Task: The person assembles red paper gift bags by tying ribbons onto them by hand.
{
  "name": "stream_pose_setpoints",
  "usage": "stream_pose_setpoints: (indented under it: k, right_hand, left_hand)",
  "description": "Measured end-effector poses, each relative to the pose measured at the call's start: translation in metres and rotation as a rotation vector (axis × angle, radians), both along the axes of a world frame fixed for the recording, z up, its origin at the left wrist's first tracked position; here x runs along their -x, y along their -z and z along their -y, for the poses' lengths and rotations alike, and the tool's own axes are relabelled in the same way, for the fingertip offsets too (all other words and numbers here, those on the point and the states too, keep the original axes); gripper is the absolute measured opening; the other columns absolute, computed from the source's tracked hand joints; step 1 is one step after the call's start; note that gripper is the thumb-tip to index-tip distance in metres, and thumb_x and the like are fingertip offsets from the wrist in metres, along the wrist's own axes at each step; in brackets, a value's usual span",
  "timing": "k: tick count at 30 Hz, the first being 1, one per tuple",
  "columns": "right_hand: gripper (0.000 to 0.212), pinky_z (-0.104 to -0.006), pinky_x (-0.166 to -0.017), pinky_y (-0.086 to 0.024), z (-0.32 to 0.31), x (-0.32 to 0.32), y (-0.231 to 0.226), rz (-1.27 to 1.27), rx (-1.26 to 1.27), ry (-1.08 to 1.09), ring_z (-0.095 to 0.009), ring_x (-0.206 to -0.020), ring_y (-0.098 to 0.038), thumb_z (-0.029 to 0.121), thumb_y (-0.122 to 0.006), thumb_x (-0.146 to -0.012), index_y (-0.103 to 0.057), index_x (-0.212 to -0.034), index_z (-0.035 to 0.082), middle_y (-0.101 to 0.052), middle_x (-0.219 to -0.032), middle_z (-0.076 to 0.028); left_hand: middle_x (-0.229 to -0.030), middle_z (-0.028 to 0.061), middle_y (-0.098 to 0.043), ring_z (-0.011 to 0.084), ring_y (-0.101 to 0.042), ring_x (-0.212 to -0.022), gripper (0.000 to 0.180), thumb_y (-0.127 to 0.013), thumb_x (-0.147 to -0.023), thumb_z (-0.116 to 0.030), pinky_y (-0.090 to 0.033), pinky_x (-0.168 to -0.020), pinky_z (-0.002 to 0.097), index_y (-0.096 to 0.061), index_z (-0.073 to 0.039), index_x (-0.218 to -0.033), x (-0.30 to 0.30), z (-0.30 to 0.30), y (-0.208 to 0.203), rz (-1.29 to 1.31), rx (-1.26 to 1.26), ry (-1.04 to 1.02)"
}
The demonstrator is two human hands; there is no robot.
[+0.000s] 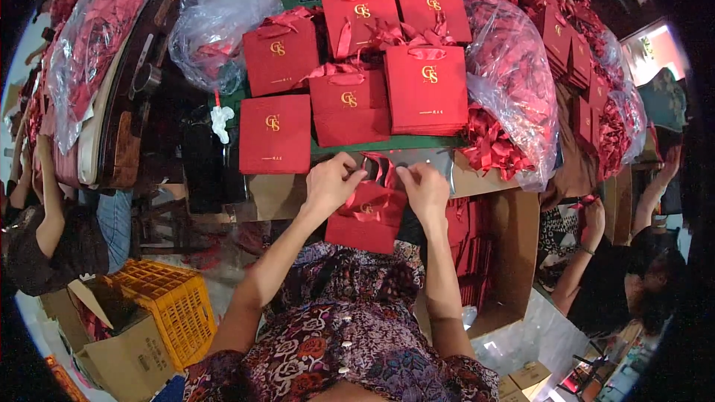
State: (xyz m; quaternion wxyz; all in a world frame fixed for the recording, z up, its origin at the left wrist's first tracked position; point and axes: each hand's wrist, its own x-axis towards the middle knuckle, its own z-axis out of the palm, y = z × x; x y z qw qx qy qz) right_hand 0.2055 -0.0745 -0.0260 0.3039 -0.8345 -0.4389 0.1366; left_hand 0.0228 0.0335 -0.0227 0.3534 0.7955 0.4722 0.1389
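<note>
In front of my body, at the table's near edge, hangs a small red paper bag (pixel 364 231) with a gold mark. Red ribbon (pixel 382 166) loops up from its top, between my two hands. My left hand (pixel 334 180) is closed in a pinch on the ribbon at the bag's left side. On the right side my right hand (pixel 427 192) pinches too, thumb against fingers, apparently on the ribbon's other part; its fingertips partly hide what they hold. Just beyond my hands lie a flat red bag stack (pixel 274 138) and a thicker stack (pixel 427 100).
Clear plastic sacks, one full of red ribbon (pixel 514 82), flank the stacks on the table. An open cardboard box (pixel 514 253) with red bags stands at my right. A yellow crate (pixel 167 301) is on the floor at left. Other people work on both sides.
</note>
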Motion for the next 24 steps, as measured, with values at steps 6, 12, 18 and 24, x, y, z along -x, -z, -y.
stream_pose_setpoints:
  k: [6,12,18,24]
  right_hand:
    - [0.027,-0.0414,-0.067,-0.053,-0.004,0.006,0.014,0.095,0.12,0.028,-0.033,-0.075,-0.069,0.031,-0.077,-0.081,-0.071,-0.081,0.005,-0.07,-0.077,-0.014]
    - [0.017,-0.035,-0.063,-0.052,0.004,0.008,0.007,-0.252,-0.115,0.009,-0.023,-0.07,-0.067,0.017,-0.073,-0.086,-0.066,-0.092,0.004,-0.068,-0.079,-0.013]
    - [0.019,-0.028,-0.07,-0.052,0.007,0.023,-0.006,-0.614,-0.286,-0.084,-0.014,-0.079,-0.066,0.011,-0.066,-0.092,-0.064,-0.108,0.0,-0.071,-0.089,-0.01]
    - [0.021,-0.0275,-0.074,-0.052,0.003,0.026,0.004,-0.699,-0.287,-0.137,-0.012,-0.083,-0.066,0.013,-0.066,-0.092,-0.068,-0.107,-0.001,-0.072,-0.092,-0.008]
  left_hand:
    - [-0.06,0.0054,-0.064,0.026,-0.065,-0.058,0.025,-0.08,-0.075,-0.032,-0.05,-0.054,0.0398,-0.068,-0.011,-0.081,-0.013,-0.002,0.006,-0.089,-0.13,0.017]
    - [-0.07,0.0058,-0.064,0.0274,-0.063,-0.073,0.016,-0.077,-0.076,-0.022,-0.049,-0.066,0.0381,-0.068,-0.009,-0.077,-0.01,0.002,0.011,0.09,-0.392,0.04]
    - [-0.084,0.0023,-0.067,0.0237,-0.059,-0.086,0.011,-0.075,-0.08,-0.017,-0.04,-0.08,0.0394,-0.067,-0.01,-0.081,-0.003,0.02,0.003,0.335,-0.073,0.034]
    - [-0.085,0.0023,-0.064,0.0244,-0.056,-0.089,0.011,-0.072,-0.083,-0.019,-0.033,-0.086,0.0402,-0.065,-0.012,-0.085,-0.01,0.028,-0.006,0.331,-0.133,0.102]
